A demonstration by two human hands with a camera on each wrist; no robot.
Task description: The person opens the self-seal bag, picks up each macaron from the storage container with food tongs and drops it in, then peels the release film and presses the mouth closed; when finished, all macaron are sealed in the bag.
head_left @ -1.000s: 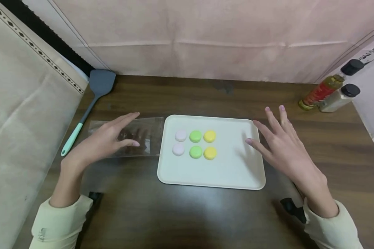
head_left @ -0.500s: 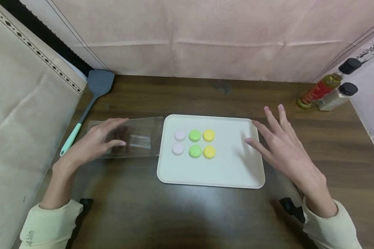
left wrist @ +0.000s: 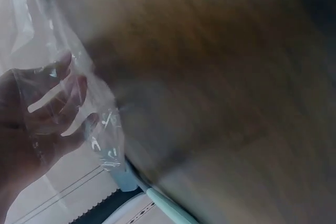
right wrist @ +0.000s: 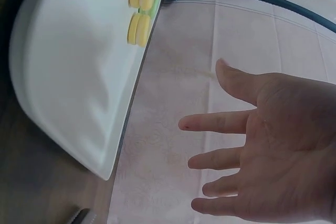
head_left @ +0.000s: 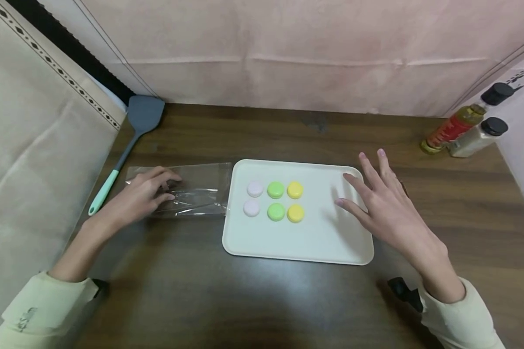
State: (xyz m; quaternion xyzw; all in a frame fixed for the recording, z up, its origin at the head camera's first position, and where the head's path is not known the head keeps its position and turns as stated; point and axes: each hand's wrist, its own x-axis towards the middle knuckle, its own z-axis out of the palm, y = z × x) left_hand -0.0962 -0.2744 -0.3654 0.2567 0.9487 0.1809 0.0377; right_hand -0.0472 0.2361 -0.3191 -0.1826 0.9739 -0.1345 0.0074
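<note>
A clear plastic bag lies flat left of the white tray, its right edge close to the tray. My left hand pinches the bag's left part with curled fingers; the film is wrinkled there. Through the film in the left wrist view, my fingers show. On the tray stand two rows of macarons: lilac macarons, green macarons and yellow macarons. Over the tray's right edge hovers my right hand, fingers spread, holding nothing.
A grey spatula with a mint handle lies at the far left against the cloth. An oil bottle and a black-capped jar stand at the back right. Cloth screens border the wooden table.
My left hand has moved left and down onto the bag, and its fingers have curled, wrinkling the film. The right hand has shifted slightly left. The macarons keep their arrangement on the tray.
</note>
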